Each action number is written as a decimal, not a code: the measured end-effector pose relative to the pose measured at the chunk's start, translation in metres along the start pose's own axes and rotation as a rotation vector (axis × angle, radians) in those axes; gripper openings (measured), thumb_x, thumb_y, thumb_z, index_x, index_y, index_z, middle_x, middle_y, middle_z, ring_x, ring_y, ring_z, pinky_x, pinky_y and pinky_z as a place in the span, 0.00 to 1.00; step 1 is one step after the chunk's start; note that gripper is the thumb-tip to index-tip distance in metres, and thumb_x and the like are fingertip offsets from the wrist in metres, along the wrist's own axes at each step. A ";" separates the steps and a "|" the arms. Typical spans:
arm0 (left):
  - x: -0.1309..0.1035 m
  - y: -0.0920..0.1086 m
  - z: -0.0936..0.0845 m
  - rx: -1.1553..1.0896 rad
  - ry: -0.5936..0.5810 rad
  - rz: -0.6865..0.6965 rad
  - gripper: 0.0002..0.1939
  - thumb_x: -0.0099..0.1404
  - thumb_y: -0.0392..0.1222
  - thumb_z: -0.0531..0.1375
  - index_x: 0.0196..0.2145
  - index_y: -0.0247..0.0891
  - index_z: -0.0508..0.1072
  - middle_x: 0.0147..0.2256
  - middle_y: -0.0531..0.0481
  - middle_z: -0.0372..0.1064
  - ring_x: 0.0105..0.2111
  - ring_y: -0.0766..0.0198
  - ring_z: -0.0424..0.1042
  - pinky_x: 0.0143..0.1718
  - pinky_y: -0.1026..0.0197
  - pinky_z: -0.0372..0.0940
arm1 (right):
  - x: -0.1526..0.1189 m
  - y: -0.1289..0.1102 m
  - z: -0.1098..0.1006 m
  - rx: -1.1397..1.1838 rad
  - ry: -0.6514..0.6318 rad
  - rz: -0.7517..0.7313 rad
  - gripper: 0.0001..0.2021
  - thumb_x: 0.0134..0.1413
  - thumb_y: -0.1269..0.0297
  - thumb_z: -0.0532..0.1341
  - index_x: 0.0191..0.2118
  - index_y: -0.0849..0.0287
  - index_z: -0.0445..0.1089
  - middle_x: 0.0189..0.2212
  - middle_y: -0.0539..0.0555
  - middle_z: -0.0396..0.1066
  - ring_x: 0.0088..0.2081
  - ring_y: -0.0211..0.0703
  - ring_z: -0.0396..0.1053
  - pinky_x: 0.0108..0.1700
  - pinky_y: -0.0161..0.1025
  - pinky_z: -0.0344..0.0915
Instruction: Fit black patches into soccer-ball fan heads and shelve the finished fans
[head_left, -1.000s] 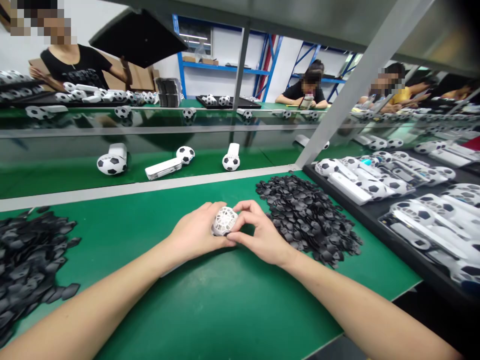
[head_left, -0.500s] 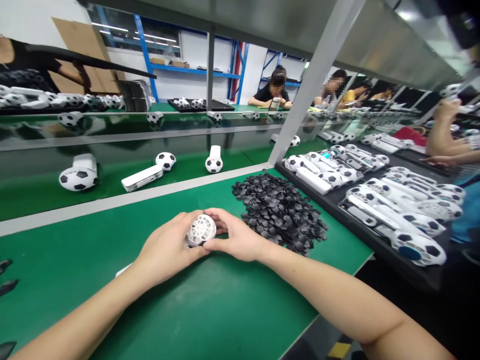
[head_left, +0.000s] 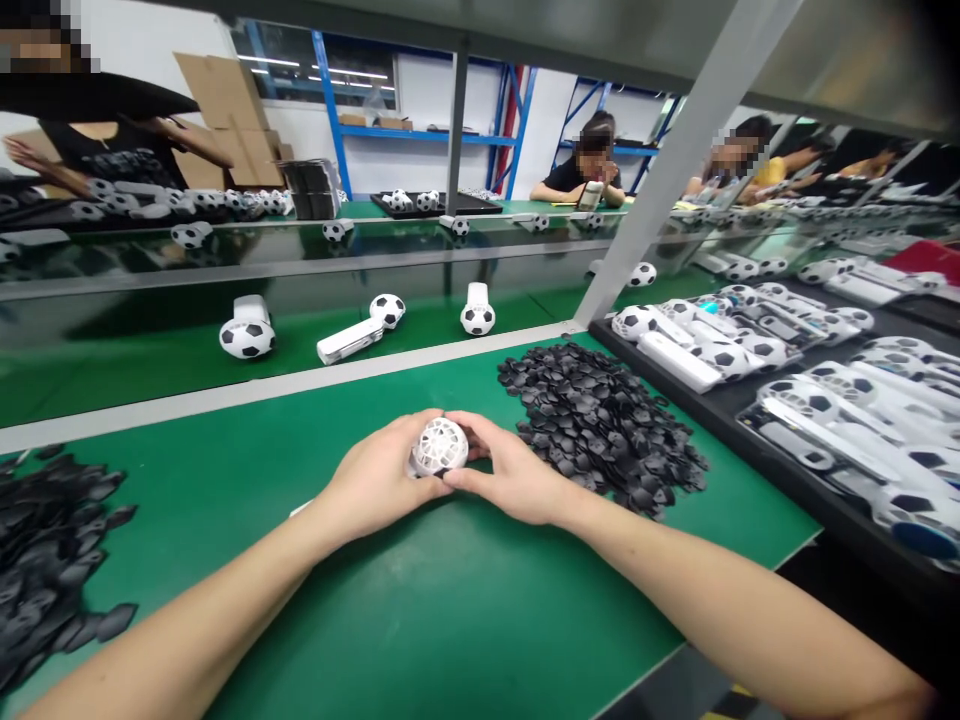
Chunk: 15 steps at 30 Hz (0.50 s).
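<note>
Both my hands hold one white ball-shaped fan head (head_left: 439, 446) with an open lattice face, just above the green bench (head_left: 420, 620). My left hand (head_left: 375, 485) wraps it from the left and below. My right hand (head_left: 510, 478) closes on it from the right, thumb and fingers on its rim. A white handle end (head_left: 300, 508) peeks out under my left wrist. A heap of small black patch pieces (head_left: 600, 420) lies right of my right hand.
Another heap of black pieces (head_left: 45, 550) lies at the left edge. Black trays (head_left: 757, 425) with several finished football fans fill the right. Three fans (head_left: 360, 335) lie on the conveyor behind a grey strip. A slanted metal post (head_left: 652, 200) rises at the back right. Other people sit beyond.
My hands keep the same hold on the fan head. The view has swung back to the left, so the left heap of black pieces shows again.
</note>
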<state>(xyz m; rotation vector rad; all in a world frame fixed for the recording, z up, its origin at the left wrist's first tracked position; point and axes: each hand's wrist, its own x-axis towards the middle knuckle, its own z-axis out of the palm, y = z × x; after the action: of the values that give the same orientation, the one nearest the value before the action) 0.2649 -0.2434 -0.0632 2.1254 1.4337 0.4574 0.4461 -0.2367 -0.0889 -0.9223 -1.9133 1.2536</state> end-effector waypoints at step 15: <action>-0.003 0.005 0.001 0.105 0.010 -0.021 0.27 0.56 0.56 0.54 0.51 0.45 0.59 0.48 0.47 0.64 0.44 0.51 0.67 0.41 0.53 0.63 | -0.002 0.001 0.000 -0.260 0.083 -0.062 0.23 0.50 0.65 0.61 0.52 0.58 0.57 0.48 0.55 0.64 0.45 0.42 0.64 0.46 0.41 0.64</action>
<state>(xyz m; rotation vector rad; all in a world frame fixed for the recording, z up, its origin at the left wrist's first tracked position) 0.2687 -0.2482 -0.0611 2.1903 1.5146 0.3925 0.4470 -0.2379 -0.0902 -1.0202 -2.0540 0.9303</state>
